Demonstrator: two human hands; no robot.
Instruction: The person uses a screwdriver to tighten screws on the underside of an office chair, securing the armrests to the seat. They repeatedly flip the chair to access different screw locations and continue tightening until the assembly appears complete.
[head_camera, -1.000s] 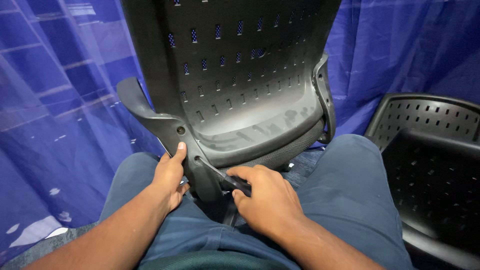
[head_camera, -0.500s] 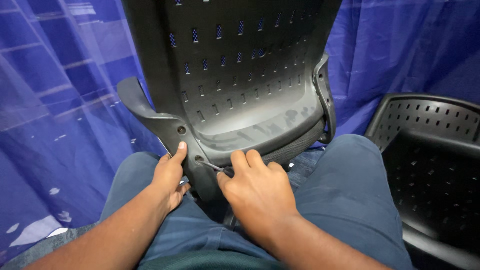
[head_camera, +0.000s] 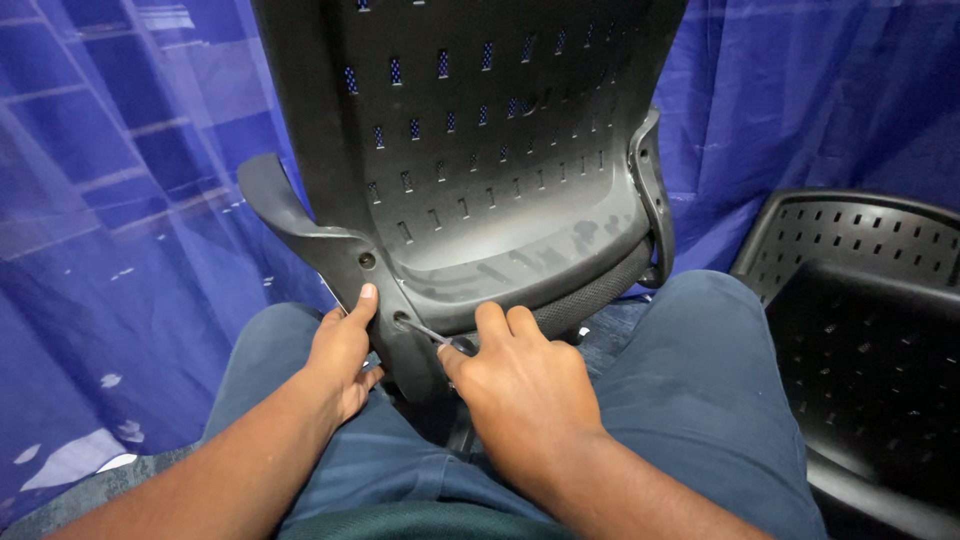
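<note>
A black perforated plastic chair back (head_camera: 480, 150) stands upright between my knees, its lower bracket facing me. My left hand (head_camera: 345, 350) presses against the left side of the bracket, thumb up beside a screw hole (head_camera: 367, 260). My right hand (head_camera: 520, 385) grips a thin metal tool (head_camera: 432, 335), likely a hex key, whose tip sits in a lower screw hole (head_camera: 402, 321) of the bracket. The tool's handle is hidden in my fist.
A second black perforated chair part (head_camera: 870, 330) lies at the right. Blue plastic sheeting (head_camera: 110, 200) covers the floor and background. My legs in blue trousers (head_camera: 690, 400) fill the lower frame.
My right hand has risen from my lap to the bracket and brought the tool's tip into the lower screw hole. My left hand has stayed in place.
</note>
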